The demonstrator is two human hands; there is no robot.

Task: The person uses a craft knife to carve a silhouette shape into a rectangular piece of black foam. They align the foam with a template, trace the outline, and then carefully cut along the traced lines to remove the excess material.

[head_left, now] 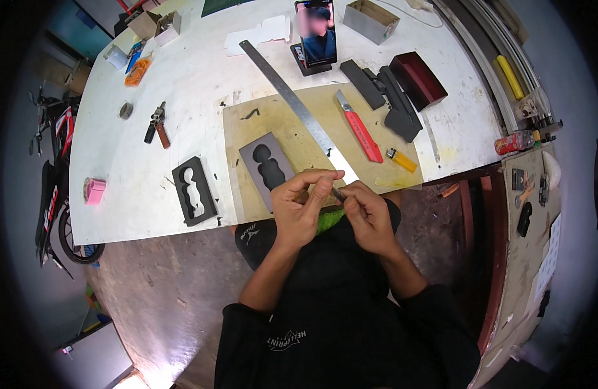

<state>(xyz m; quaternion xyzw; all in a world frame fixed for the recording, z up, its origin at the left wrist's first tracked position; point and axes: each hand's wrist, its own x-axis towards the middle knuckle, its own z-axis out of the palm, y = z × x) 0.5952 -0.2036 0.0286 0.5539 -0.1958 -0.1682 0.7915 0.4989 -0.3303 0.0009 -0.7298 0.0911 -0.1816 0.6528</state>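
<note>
My left hand (300, 206) and my right hand (371, 219) meet over my lap at the table's front edge. Both have their fingertips pinched around a small dark piece (338, 194), too small to name. Just beyond my left hand lies a dark grey foam block (268, 165) with a rounded, lobed recess. Farther left is a black foam frame (208, 194) with a similar shape cut through it. A long steel ruler (291, 99) slants across the mat, its near end behind my fingers. A red utility knife (360, 133) and a yellow lighter (401, 160) lie to the right.
A translucent cutting mat (247, 113) covers part of the white table (130, 207). Black foam pieces (396, 97), a dark red open box (419, 81) and a phone (318, 35) on a stand are at the back. Leftward lie a pistol-shaped object (158, 125) and pink tape (94, 192).
</note>
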